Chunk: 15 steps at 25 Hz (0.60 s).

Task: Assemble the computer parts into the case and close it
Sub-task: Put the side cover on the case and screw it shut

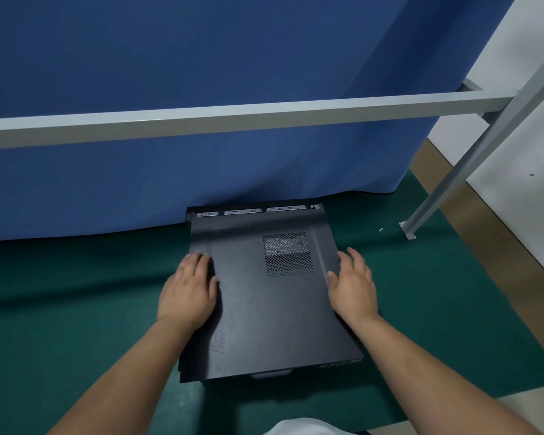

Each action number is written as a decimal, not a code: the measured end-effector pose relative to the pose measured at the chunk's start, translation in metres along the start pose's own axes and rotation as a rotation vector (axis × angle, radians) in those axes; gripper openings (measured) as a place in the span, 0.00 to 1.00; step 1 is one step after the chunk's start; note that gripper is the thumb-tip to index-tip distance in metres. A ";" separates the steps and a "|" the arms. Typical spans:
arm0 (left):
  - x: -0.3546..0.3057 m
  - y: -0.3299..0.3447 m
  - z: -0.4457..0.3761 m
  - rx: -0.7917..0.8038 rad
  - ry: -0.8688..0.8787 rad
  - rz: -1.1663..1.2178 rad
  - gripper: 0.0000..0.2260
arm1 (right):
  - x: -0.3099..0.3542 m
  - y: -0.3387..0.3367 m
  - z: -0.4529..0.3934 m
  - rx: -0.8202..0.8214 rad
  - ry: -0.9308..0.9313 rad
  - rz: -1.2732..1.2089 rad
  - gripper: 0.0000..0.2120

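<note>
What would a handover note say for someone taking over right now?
Left hand: flat, fingers straight, on the left edge of the side panel.
Right hand: flat against the panel's right edge.
Computer case lies on the green mat by the blue curtain; panel sits on top, metal tabs still exposed at the far end.
Done: parts apparently inside, not visible.
Left: slide the panel fully home, fasten it.

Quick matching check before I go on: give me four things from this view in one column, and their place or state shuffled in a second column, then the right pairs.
Things:
1. left hand
2. right hand
3. vent grille
4. metal bar

Place or state:
A. perforated patch in the side panel
B. flat on the panel's left edge
C. runs across in front of the blue curtain
D. against the panel's right edge

Pairs: 1-B, 2-D, 3-A, 4-C
</note>
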State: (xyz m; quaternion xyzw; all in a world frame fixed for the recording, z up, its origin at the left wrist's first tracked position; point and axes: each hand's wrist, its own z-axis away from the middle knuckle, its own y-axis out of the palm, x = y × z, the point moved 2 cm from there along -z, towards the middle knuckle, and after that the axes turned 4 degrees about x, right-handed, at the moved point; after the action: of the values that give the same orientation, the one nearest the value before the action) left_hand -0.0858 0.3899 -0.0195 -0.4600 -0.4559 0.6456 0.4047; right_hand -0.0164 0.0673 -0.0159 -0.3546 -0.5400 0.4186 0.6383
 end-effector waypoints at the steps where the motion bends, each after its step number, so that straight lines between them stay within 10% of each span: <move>1: -0.005 0.007 -0.001 0.049 0.023 0.050 0.27 | 0.005 0.005 -0.001 0.041 -0.099 0.030 0.28; 15: -0.007 0.032 -0.017 0.026 -0.009 0.046 0.31 | 0.012 0.036 -0.016 0.098 -0.197 0.372 0.34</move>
State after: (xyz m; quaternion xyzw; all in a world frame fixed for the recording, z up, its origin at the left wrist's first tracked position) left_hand -0.0714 0.3789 -0.0512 -0.4620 -0.4385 0.6628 0.3937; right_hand -0.0053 0.0929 -0.0458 -0.3743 -0.5038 0.5876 0.5107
